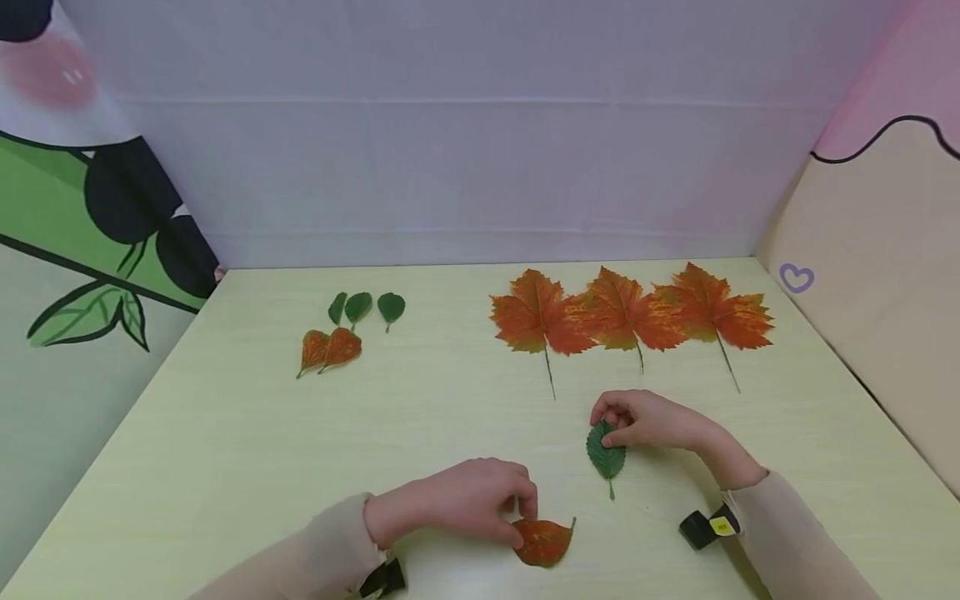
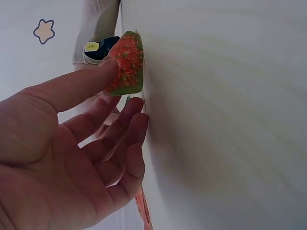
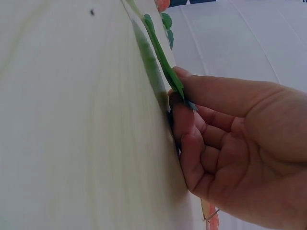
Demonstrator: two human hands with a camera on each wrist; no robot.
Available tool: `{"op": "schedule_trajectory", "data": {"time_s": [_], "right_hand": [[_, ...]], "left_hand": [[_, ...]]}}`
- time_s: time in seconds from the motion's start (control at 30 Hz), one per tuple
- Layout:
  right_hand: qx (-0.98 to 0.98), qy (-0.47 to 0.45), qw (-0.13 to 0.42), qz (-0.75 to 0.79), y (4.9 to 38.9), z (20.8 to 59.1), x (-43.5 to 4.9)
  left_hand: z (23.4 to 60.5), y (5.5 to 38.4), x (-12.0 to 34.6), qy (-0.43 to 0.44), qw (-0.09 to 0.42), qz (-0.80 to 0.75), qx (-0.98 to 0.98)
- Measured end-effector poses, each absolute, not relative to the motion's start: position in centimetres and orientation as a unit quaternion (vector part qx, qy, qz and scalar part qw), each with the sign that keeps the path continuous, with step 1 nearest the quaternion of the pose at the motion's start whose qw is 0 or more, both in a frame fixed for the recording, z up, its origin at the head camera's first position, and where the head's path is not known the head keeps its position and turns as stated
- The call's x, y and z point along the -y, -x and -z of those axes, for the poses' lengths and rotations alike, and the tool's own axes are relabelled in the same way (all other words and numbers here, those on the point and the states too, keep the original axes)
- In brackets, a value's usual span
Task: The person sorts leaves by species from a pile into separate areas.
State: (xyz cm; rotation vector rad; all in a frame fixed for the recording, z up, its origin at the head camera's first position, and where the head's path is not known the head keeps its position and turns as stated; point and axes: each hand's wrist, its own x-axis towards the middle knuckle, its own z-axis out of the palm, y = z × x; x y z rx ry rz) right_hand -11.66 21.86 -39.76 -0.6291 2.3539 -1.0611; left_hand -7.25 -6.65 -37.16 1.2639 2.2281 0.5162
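Near the front of the table, my left hand (image 1: 468, 504) pinches an orange-red leaf (image 1: 545, 543) between thumb and fingers, its stem pointing right. In the left wrist view the thumb lies across this leaf (image 2: 129, 67), which shows a green edge. Farther right, my right hand (image 1: 651, 421) pinches a green toothed leaf (image 1: 606, 454) by its top end, the stem pointing toward me. The right wrist view shows that green leaf (image 3: 163, 60) edge-on, its tip between thumb and forefinger, close above the tabletop.
Three orange maple leaves (image 1: 626, 310) lie overlapping in a row at the back right. Three small green leaves (image 1: 359, 307) lie at the back left, with two orange leaves (image 1: 342, 347) just in front of them. A pale wall cloth (image 1: 480, 167) rises behind the table (image 1: 420, 408).
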Motion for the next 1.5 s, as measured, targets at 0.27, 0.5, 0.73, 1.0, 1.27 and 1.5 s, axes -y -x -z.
{"op": "schedule_trajectory", "data": {"time_s": [0.27,0.5,0.73,1.0,1.27,1.5], "right_hand": [[-0.862,0.228,0.24,0.384,11.7,39.9,-22.0],[-0.861,0.231,0.239,0.385,11.7,39.9,-21.9],[-0.864,0.232,0.237,0.38,11.8,39.9,-21.9],[-0.86,0.232,0.241,0.385,11.8,39.9,-22.0],[-0.863,0.229,0.241,0.38,11.8,39.9,-22.0],[-0.863,0.224,0.244,0.381,11.8,39.9,-22.0]], "left_hand": [[37.3,7.4,6.8,-0.464,0.249,-0.201,-0.826],[36.7,7.9,8.0,-0.423,0.248,-0.261,-0.832],[35.6,8.8,9.4,-0.391,0.235,-0.322,-0.83],[34.8,10.0,10.9,-0.35,0.196,-0.371,-0.837],[34.6,11.4,12.2,-0.322,0.149,-0.395,-0.847],[34.4,13.0,13.8,-0.278,0.125,-0.403,-0.863]]}}
